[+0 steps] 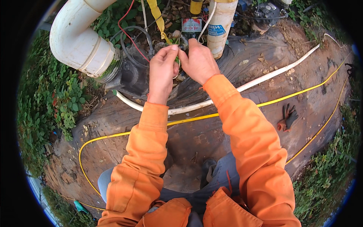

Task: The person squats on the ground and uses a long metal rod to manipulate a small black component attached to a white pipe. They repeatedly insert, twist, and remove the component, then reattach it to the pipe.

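Observation:
My left hand (pixel 162 72) and my right hand (pixel 200 61) are close together at the top middle, both with fingers closed in a pinch. A thin strand, pale with a bit of green, shows between them, but what each holds is mostly hidden by the fingers. Just beyond the left hand hangs a flat yellow strap (pixel 157 16). Left of it run a red wire (pixel 121 26) and a looped dark cable (pixel 124 47). Beyond the right hand lies a small red and white pack (pixel 191 25), with an upright white pipe (pixel 216 43) bearing a blue label beside it.
A large white elbow pipe (pixel 70 41) stands at upper left. A white hose (pixel 261 78) and a yellow hose (pixel 200 118) cross the dirty plastic sheet (pixel 189 159). A dark glove (pixel 289 116) lies at right. A yellow cylinder (pixel 196 6) sits at the top.

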A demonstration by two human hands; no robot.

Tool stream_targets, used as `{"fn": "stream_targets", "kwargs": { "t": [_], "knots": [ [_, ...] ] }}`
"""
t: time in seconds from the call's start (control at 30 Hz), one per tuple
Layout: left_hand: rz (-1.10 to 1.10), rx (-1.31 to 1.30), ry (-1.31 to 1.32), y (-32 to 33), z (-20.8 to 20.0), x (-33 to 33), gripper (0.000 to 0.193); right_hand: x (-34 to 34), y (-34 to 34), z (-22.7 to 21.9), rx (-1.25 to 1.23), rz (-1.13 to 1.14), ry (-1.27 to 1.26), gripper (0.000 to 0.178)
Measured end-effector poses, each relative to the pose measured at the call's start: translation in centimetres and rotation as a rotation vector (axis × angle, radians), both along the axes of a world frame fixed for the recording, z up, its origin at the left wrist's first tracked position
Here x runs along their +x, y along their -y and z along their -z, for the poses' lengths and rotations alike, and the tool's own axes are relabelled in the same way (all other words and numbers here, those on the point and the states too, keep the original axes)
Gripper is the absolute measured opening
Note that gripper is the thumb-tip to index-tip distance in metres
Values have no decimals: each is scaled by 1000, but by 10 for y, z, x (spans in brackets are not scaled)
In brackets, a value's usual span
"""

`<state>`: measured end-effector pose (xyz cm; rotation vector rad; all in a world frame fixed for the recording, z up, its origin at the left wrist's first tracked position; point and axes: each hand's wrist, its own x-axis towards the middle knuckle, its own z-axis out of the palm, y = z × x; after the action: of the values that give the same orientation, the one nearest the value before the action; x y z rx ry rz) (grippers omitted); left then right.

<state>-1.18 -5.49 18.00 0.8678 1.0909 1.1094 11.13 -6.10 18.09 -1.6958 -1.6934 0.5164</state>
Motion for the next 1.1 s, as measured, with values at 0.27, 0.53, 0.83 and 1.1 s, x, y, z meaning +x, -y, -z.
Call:
{"fn": "stream_targets", "kwargs": {
  "t": [0.27,0.53,0.83,1.1],
  "knots": [
    [127,-93,464,-11,-8,-19,38,20,-2,-17,-136,13,-267,45],
    [158,139,-10,-14,-4,-14,28,17,-2,-19,-157,-16,-315,36],
    [42,250,-385,-10,-5,-2,28,16,-3,-11,-114,-21,-286,34],
    [63,91,-270,-16,-7,-7,37,8,0,-16,-88,-13,-248,32]
  ]
}}
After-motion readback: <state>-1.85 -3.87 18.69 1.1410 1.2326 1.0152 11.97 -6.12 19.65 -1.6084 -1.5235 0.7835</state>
